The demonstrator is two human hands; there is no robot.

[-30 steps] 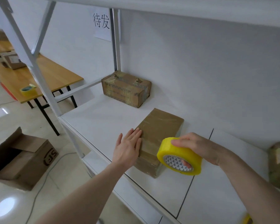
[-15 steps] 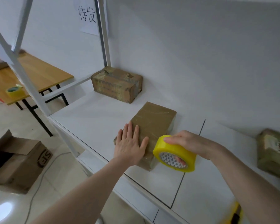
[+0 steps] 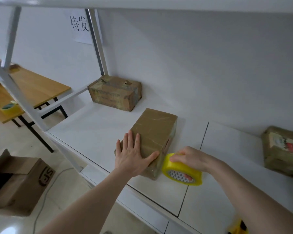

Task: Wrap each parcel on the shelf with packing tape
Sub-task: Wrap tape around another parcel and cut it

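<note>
Head view. White shelf (image 3: 95,132) with three brown parcels on it.

Middle parcel (image 3: 155,130) lies flat near the front edge, its long axis running near-to-far, glossy with tape on top. Left hand (image 3: 134,156) rests palm-down on the near left corner of this parcel — fingers (image 3: 130,139) straight and spread, thumb laid along the near top edge; grasping nothing.

Right hand (image 3: 191,157) holds a yellow tape roll (image 3: 182,172) just right of the parcel's near end. Its fingers curl over the top of the roll and at least one passes through the core, seen pink inside. The roll stands on edge, touching or almost touching the shelf; cannot tell which. The roll sits just beside the parcel's near right corner — whether a strip joins them is not visible.

Far parcel (image 3: 115,92) sits at the back left, beside the upright post (image 3: 97,46); rough tape patches on its top. Right parcel (image 3: 283,149) is well apart at the right edge, with a printed label on top.

Paper sign (image 3: 79,25) with two characters on the wall behind the post.

Left of the shelf: wooden surface (image 3: 32,88) carrying a second tape roll (image 3: 8,108); open cardboard box (image 3: 15,181) on the floor.
</note>
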